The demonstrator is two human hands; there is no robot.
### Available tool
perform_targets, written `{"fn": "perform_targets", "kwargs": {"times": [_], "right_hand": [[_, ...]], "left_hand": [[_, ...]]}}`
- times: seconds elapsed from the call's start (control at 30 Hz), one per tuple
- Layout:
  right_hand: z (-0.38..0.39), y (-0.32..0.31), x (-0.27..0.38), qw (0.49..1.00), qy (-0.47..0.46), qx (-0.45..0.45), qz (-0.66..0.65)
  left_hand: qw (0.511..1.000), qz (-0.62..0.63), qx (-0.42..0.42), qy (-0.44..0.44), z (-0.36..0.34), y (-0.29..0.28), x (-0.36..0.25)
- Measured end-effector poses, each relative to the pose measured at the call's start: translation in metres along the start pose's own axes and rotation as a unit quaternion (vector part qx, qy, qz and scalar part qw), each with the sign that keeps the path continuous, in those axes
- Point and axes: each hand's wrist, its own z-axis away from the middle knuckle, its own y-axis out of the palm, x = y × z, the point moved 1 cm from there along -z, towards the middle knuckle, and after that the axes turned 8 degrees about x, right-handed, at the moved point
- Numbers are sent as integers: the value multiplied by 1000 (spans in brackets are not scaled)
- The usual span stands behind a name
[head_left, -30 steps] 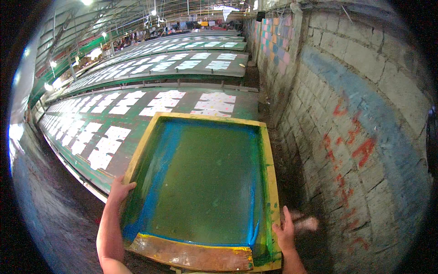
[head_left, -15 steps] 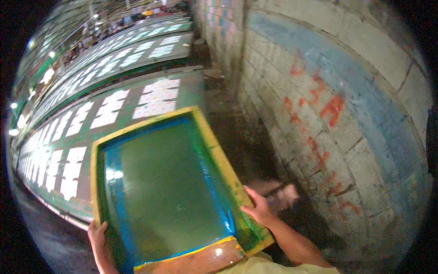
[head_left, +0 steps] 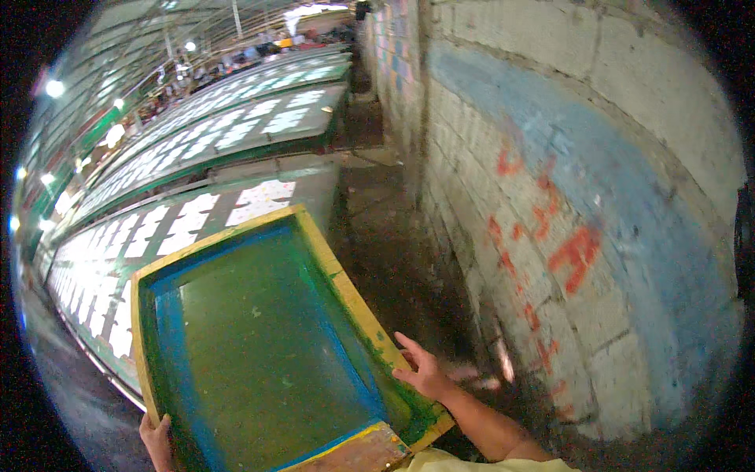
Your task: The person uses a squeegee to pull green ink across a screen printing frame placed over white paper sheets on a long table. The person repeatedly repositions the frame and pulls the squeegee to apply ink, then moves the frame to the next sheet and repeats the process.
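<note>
A screen printing frame (head_left: 267,346) is tilted in front of me, with yellow-painted edges, a green mesh and blue strips along its inner sides. My left hand (head_left: 157,440) grips its left edge low down, thumb over the rim. On the right edge, my right hand (head_left: 423,370) has its thumb on top and a finger stretched along the outside; its other fingers are partly hidden. A flat wooden piece (head_left: 362,452), likely a squeegee, lies across the frame's near end, partly cut off by the picture's lower edge.
To the left, a long green printing table (head_left: 314,189) carries rows of white printed pieces (head_left: 263,198). More such tables (head_left: 307,118) stand behind it. A concrete block wall (head_left: 472,149) with blue paint and red markings runs along the right, beside a dark narrow passage (head_left: 393,236).
The frame has shifted left and down in view, with both hands still at its edges. My view has tilted up, showing more of the far tables and roof.
</note>
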Motion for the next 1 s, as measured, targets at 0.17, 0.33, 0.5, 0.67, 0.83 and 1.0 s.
{"fn": "perform_targets", "kwargs": {"times": [0.17, 0.33, 0.5, 0.67, 0.83, 1.0], "right_hand": [[-60, -37, 8, 998, 45, 30, -19], [-147, -99, 7, 998, -26, 57, 15], [-274, -179, 15, 995, -66, 34, 67], [-366, -269, 33, 994, -83, -16, 72], [-458, -365, 4, 991, -62, -93, -78], [-590, -483, -29, 989, -115, -68, 61]], "left_hand": [[994, -85, -65, -36, 1, 23, -34], [988, -43, -123, -88, -60, 79, -14], [963, -30, -255, -78, -195, 197, -4], [995, 10, -91, -44, -332, 296, -119], [998, 17, -55, 6, -476, 410, -222], [965, 20, -244, 94, -608, 562, -282]]}}
